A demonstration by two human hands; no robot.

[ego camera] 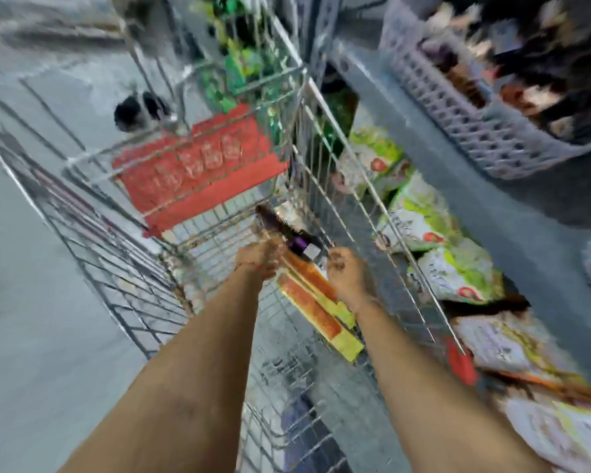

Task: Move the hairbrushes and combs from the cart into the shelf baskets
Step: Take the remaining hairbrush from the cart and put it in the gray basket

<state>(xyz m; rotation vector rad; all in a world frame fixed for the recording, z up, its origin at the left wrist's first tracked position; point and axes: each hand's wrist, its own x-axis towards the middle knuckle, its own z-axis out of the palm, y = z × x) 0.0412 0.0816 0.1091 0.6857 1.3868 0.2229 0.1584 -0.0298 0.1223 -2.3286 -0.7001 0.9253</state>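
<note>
My forearms reach into the wire cart; left hand and right hand curl around orange comb packs and a dark hairbrush, grip too blurred to tell. Pickup step; next, lift toward shelf basket.

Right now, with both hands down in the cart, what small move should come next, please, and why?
Probably close the left hand on the dark brush and lift it: both hands are at the packs inside the cart, and the basket is up to the right. Blur hides the grips.
</note>
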